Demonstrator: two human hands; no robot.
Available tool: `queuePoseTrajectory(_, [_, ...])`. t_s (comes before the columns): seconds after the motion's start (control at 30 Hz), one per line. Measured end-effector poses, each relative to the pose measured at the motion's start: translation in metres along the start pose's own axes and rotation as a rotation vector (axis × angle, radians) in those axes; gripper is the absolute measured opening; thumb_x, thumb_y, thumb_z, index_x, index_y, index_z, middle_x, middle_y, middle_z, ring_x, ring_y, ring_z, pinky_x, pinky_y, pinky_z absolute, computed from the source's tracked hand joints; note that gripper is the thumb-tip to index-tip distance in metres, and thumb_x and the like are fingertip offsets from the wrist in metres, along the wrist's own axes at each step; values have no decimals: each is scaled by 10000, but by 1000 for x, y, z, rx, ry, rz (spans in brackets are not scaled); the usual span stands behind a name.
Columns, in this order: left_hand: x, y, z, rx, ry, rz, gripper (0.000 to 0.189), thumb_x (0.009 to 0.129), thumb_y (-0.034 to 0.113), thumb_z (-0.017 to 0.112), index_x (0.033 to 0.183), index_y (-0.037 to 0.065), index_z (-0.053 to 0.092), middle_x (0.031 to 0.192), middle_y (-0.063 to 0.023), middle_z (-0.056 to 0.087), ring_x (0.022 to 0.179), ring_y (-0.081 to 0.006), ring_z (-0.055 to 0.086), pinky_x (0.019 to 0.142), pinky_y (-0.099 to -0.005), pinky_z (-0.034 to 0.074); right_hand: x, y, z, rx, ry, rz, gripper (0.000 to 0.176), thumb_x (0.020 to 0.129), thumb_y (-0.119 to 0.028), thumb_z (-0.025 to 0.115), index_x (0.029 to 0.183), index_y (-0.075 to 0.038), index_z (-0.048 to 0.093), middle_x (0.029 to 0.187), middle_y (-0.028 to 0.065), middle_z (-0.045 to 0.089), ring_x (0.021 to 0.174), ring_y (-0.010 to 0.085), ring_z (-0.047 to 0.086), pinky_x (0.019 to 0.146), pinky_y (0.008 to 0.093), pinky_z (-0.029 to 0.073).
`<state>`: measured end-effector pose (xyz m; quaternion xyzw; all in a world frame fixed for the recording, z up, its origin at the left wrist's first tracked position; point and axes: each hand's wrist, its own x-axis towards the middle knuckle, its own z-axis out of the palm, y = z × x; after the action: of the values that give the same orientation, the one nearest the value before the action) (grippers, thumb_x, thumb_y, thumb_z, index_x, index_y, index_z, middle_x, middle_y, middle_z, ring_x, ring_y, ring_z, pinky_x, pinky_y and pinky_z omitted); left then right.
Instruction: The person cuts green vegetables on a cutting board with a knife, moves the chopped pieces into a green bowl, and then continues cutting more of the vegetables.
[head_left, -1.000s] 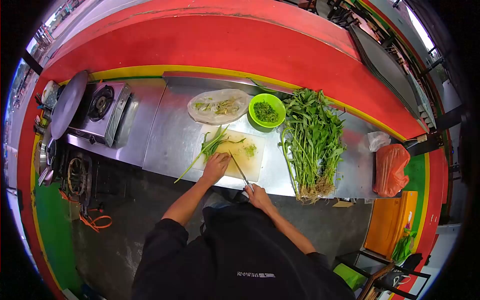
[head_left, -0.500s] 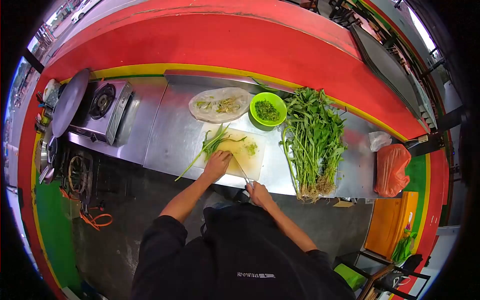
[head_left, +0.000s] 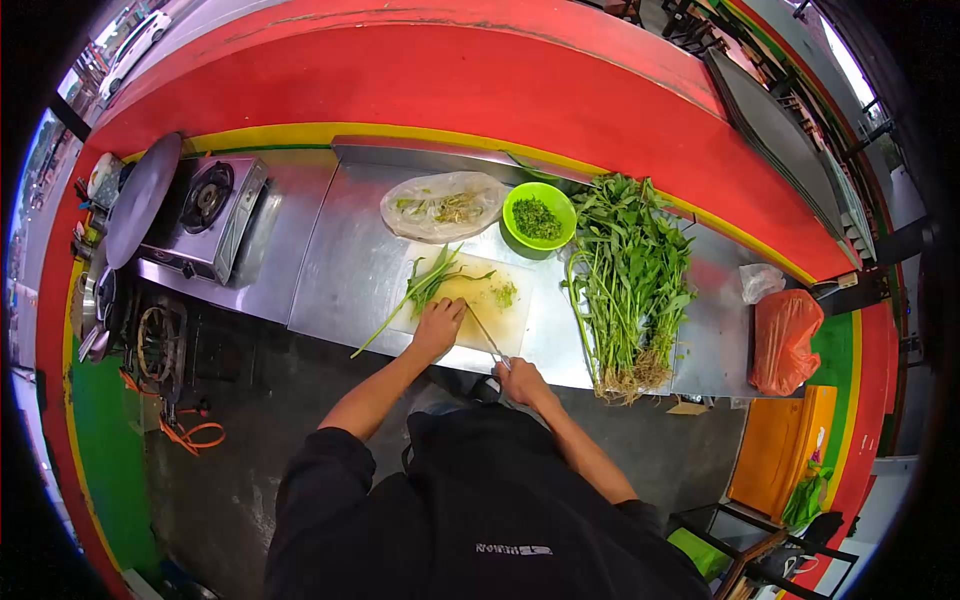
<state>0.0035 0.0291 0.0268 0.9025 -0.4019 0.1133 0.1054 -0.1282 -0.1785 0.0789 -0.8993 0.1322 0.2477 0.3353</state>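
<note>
On a pale cutting board [head_left: 512,328] lie long green leafy stalks [head_left: 428,286] and a small heap of chopped greens [head_left: 504,295]. My left hand [head_left: 438,327] is closed over the stalks at the board's middle, its fingertips close to the blade. My right hand [head_left: 522,381] grips the handle of a knife [head_left: 486,332] at the board's front edge, the blade pointing up and left toward my left fingers. Behind the board stands a bright green bowl [head_left: 568,222] holding finely cut greens. Beside it rests a clear plastic bag [head_left: 443,207] with trimmings on it.
To the right, a big bunch of rooted greens [head_left: 628,290] lies across the steel counter [head_left: 345,255]. Farther right sits a tied red plastic bag [head_left: 784,341]. A gas stove [head_left: 205,215] and a large round lid [head_left: 145,200] stand at the left. A red wall [head_left: 450,85] runs behind.
My right hand and the knife handle have shifted very slightly. My left hand stays on the stalks, and the view has moved a little.
</note>
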Motion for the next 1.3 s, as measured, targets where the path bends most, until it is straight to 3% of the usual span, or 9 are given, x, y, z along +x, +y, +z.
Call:
queuePoseTrajectory(0.17, [-1,-2,2,-10,-3,17,360,867,123,572,1190,11,685,1195,-54,611,1030,-226,566,868,-384,455,-13,-9,-29,-26,-97,33,536,1029,-400,515,1051,112,673,1013,376,681,1006,519,670,905,537,533])
queuePoseTrajectory(0.47, [-6,-5,4,-64,-37,-22,453,850,117,577,1289,29,647,1278,-59,622,1116,-232,580,930,-398,468,-10,4,-19,-73,-89,18,565,1035,-433,489,1045,97,685,1022,369,681,1008,511,670,917,541,514])
queuePoseTrajectory(0.7, [-5,-6,-4,-102,-70,-19,445,858,107,564,1289,27,636,1312,-67,608,1140,-238,568,965,-390,456,-13,-23,-46,-98,-47,-58,552,1040,-425,490,1029,91,686,956,344,702,935,502,691,867,541,535])
queuePoseTrajectory(0.77, [-3,-5,-4,-110,-62,-23,446,857,106,564,1292,29,633,1311,-66,609,1142,-240,568,968,-388,456,-7,-37,-60,-82,-176,35,538,1039,-414,497,1029,88,688,938,332,708,913,497,698,847,540,544])
queuePoseTrajectory(0.83, [-3,-6,-5,-119,-68,-30,429,857,106,565,1273,27,637,1293,-76,611,1147,-245,567,971,-390,456,4,-29,-53,-97,-170,32,526,1038,-402,502,1031,90,689,947,331,708,921,498,694,850,545,543])
queuePoseTrajectory(0.9, [-5,-5,-5,-118,-52,-36,422,861,109,563,1269,29,638,1284,-83,611,1148,-249,567,973,-394,454,17,-20,-41,-122,-62,-102,526,1037,-402,502,1021,89,689,943,338,702,922,507,686,850,553,538])
queuePoseTrajectory(1.03, [-6,-6,-2,-129,-40,-47,410,869,115,557,1262,37,643,1267,-101,611,1147,-257,569,980,-405,451,19,-13,-26,-96,6,-123,526,1032,-410,504,996,81,689,935,353,689,919,520,676,857,565,527])
queuePoseTrajectory(1.2, [-7,-5,0,-150,-40,-71,402,871,114,560,1257,45,648,1266,-100,609,1162,-260,567,991,-413,449,21,13,9,-31,126,-147,492,1024,-415,550,919,55,652,853,349,681,830,531,671,766,566,544])
queuePoseTrajectory(1.3, [-9,-3,-5,-175,-27,-79,402,872,107,562,1260,56,650,1266,-95,608,1176,-260,563,994,-424,450,21,17,18,-30,150,-96,509,1033,-424,517,1003,64,657,893,366,682,883,539,677,806,588,542])
